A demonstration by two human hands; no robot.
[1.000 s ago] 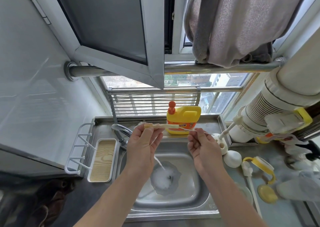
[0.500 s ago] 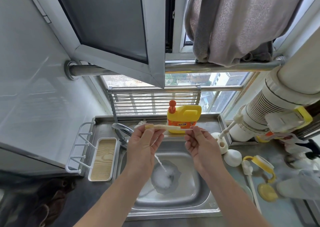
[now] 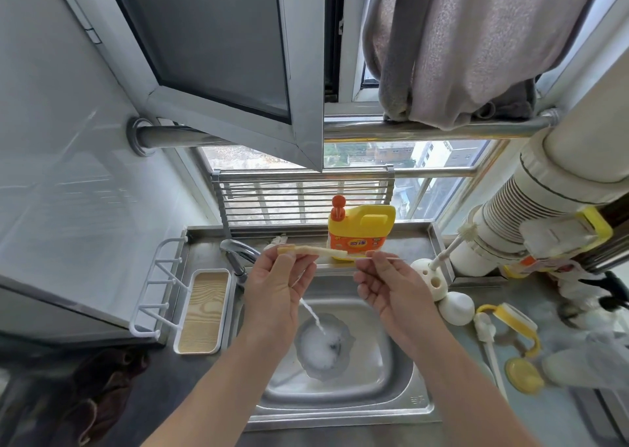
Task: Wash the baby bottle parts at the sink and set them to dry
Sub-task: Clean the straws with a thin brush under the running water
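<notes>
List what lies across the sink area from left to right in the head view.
White hook rack → wood-grain tray → faucet → left hand pinching a pale straw → right hand pinching a thin brush → white dome → yellow-handled bottle collar.

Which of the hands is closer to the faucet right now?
Left. The left hand, pinching the straw, is just beside the faucet; the right hand, pinching the thin brush wire, is farther off across the sink.
</notes>
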